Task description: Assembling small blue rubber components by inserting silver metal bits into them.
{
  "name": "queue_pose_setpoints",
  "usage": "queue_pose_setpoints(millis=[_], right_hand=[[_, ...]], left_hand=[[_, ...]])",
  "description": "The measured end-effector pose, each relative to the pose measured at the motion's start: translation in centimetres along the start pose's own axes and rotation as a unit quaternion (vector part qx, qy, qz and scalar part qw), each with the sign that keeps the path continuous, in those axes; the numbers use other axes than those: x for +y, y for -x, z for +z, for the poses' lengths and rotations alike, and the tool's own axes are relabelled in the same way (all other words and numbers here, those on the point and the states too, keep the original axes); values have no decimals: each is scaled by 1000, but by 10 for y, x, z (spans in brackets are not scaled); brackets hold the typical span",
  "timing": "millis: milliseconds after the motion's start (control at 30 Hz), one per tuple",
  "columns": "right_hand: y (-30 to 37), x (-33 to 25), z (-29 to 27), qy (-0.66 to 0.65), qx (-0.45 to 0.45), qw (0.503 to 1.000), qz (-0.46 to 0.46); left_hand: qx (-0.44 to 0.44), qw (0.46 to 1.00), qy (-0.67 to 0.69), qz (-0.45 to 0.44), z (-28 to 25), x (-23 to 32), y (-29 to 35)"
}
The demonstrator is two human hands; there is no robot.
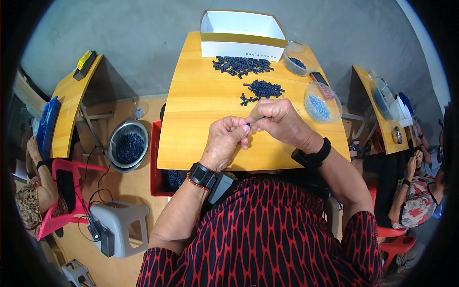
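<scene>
My left hand and my right hand meet over the middle of a yellow wooden table. Between the fingertips of both hands sits a small dark plastic piece. My right hand also holds a thin pale stick-like tool against it. Beyond the hands lie two heaps of small dark blue parts: a nearer heap and a farther heap. Each wrist carries a black band.
A white open cardboard box stands at the table's far edge. Two clear plastic bowls sit at the right, one with light blue bits, one with dark parts. A metal bowl, red crate and grey stool stand on the floor left. Other people sit at both sides.
</scene>
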State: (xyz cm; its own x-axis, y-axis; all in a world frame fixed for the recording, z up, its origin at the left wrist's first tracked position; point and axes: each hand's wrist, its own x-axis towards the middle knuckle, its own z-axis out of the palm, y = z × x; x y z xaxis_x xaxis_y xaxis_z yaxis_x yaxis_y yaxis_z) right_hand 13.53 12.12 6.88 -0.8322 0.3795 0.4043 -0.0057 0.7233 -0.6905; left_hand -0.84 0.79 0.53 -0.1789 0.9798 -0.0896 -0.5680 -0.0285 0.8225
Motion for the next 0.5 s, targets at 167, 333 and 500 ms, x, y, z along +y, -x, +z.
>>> queue_pose_setpoints(millis=[167, 333, 500], right_hand=[[1, -5, -2, 48, -34, 998, 7], [9, 2, -2, -106, 11, 991, 86], [12, -3, -1, -23, 19, 993, 111]], left_hand=[[-5, 1000, -2, 7, -2, -3, 1], [3, 1000, 18, -4, 1, -1, -1], [11, 999, 36, -4, -2, -4, -2]])
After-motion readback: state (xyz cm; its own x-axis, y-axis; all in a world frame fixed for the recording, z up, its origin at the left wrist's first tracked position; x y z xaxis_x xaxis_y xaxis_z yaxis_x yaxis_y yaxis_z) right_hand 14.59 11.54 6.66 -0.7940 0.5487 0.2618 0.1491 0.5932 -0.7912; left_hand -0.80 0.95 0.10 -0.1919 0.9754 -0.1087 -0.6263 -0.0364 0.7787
